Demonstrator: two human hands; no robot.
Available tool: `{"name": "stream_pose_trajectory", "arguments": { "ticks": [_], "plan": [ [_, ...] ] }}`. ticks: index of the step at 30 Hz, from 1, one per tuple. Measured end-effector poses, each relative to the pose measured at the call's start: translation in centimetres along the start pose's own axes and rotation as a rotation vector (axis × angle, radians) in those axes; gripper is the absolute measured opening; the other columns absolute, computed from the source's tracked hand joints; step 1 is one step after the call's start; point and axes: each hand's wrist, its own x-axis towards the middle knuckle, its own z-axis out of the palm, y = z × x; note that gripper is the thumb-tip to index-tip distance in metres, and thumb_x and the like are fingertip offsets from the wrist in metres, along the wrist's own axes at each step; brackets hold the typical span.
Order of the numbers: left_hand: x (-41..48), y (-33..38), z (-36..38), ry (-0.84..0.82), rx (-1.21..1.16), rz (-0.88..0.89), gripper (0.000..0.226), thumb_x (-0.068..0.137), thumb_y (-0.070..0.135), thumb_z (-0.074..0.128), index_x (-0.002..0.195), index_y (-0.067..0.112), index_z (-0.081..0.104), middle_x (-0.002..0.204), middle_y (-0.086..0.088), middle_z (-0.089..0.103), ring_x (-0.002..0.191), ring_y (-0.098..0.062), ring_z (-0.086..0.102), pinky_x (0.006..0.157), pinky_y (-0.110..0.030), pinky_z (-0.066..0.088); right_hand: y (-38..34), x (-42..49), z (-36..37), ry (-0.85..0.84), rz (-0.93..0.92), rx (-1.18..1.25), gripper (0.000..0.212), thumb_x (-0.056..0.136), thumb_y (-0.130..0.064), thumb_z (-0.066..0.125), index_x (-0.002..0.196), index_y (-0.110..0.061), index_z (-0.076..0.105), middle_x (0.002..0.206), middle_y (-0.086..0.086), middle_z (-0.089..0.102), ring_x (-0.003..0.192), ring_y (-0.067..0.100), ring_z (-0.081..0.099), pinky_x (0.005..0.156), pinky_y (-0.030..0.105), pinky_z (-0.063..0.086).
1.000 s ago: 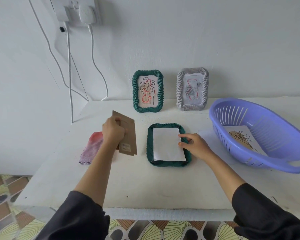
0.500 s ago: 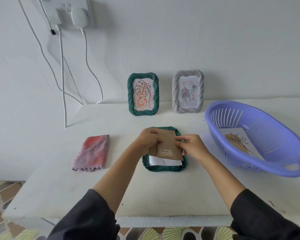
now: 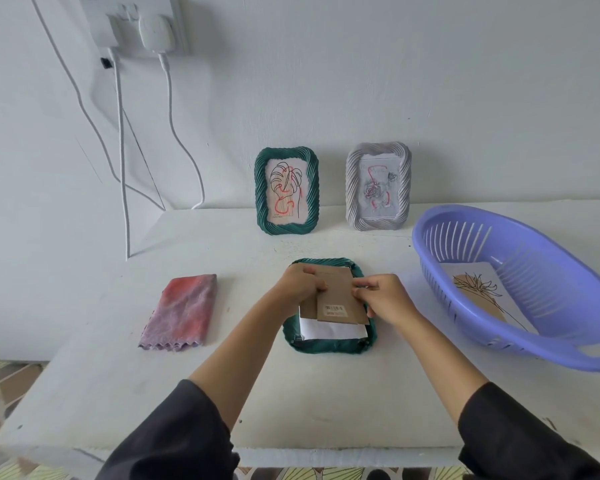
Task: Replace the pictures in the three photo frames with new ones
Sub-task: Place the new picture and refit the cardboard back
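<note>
Lowering the cardboard backing (image 3: pixel 342 299) over the face-down green frame (image 3: pixel 326 346), mid-picture, my left hand (image 3: pixel 300 284) and right hand (image 3: pixel 385 296) pinch its side edges. A second ago it was off left. The white sheet (image 3: pixel 329 330) looks nearly closed in.

A rope pattern is carried by the flat-lying dark green photo frame (image 3: pixel 329 346) and by the upright green twisted frame (image 3: pixel 286 190), whose black-lined leaf picture is streaked with red. The upright pale grey twisted frame (image 3: pixel 378 187) is ridged alike. The brown cardboard backing board (image 3: pixel 340 299) is marked with a white barcode label. The paper sheet (image 3: pixel 329 330) is white, the slotted plastic basket (image 3: pixel 520 244) lilac, the folded cloth (image 3: pixel 181 311) mottled red and purple, and the worktop (image 3: pixel 153 393) white.
</note>
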Motion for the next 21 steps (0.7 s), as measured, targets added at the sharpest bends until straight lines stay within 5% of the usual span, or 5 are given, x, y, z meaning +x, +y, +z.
{"name": "stream_pose_trajectory", "arguments": {
  "ticks": [6, 9, 11, 15, 21],
  "plan": [
    [0.1, -0.3, 0.0, 0.024, 0.066, 0.013, 0.025, 0.086, 0.000, 0.056, 0.070, 0.018, 0.049, 0.080, -0.003, 0.052, 0.092, -0.025, 0.052, 0.090, -0.041, 0.049, -0.1, 0.1, 0.1, -0.001, 0.001, -0.008, 0.028, 0.086, -0.010, 0.057, 0.111, -0.013, 0.068, 0.059, -0.002, 0.061, 0.041, 0.015, 0.047, 0.059, 0.025, 0.043],
    [-0.1, -0.3, 0.0, 0.034, 0.106, 0.028, 0.012, 0.086, 0.004, 0.058, 0.090, 0.014, 0.053, 0.099, -0.009, 0.054, 0.094, -0.024, 0.052, 0.083, -0.035, 0.047, -0.3, 0.0, 0.0, -0.004, 0.004, -0.007, 0.029, 0.086, -0.007, 0.055, 0.112, -0.013, 0.068, 0.060, -0.002, 0.061, 0.042, 0.016, 0.046, 0.053, 0.023, 0.041],
    [0.0, -0.5, 0.1, 0.041, 0.156, 0.035, 0.024, 0.083, 0.009, 0.061, 0.106, 0.009, 0.054, 0.110, -0.010, 0.055, 0.098, -0.024, 0.053, 0.083, -0.034, 0.048, -0.3, 0.0, 0.0, -0.010, 0.016, -0.001, 0.030, 0.087, -0.006, 0.055, 0.114, -0.011, 0.066, 0.062, -0.002, 0.061, 0.042, 0.016, 0.046, 0.052, 0.022, 0.041],
    [-0.4, -0.7, -0.1, 0.081, 0.308, 0.077, 0.021, 0.085, 0.015, 0.058, 0.105, 0.011, 0.053, 0.099, -0.005, 0.053, 0.088, -0.020, 0.050, 0.064, -0.026, 0.042, -0.4, -0.1, 0.1, -0.021, 0.031, -0.005, 0.031, 0.086, -0.005, 0.055, 0.115, -0.010, 0.065, 0.066, -0.006, 0.062, 0.042, 0.017, 0.045, 0.055, 0.023, 0.043],
    [0.0, -1.2, -0.1, 0.101, 0.311, 0.083, 0.039, 0.089, 0.018, 0.058, 0.125, 0.005, 0.048, 0.119, -0.010, 0.055, 0.097, -0.021, 0.049, 0.079, -0.028, 0.043, -1.0, -0.5, -0.1, -0.015, 0.009, -0.032, 0.029, 0.087, -0.003, 0.053, 0.112, -0.009, 0.067, 0.062, -0.003, 0.059, 0.043, 0.017, 0.044, 0.050, 0.023, 0.041]
  ]
}}
